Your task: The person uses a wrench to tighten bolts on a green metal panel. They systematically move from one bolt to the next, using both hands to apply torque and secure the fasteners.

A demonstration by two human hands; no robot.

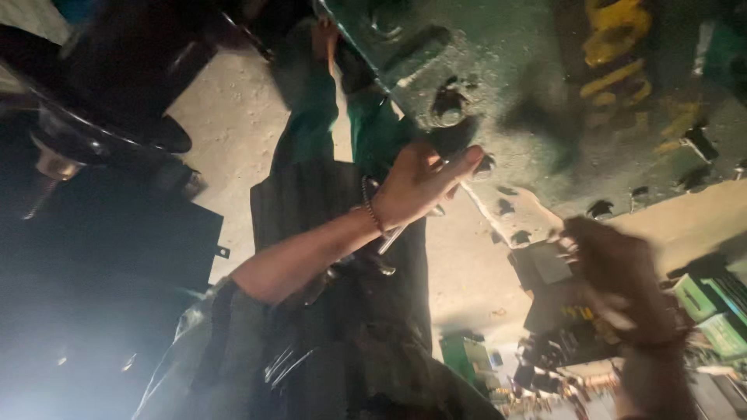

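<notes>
My left hand, with a bead bracelet at the wrist, reaches up to a green metal underside and is closed around a slim silver wrench. The wrench's upper end meets a dark bolt at my fingertips. A larger bolt head sits just above the hand. My right hand is raised at the lower right, dark and blurred, with fingers curled below the pale edge plate. Whether it holds anything is unclear.
A yellow coil spring hangs at the top right. A black rounded part fills the upper left. Green sleeves and a second person's hand reach up behind my arm. Green crates and clutter lie lower right.
</notes>
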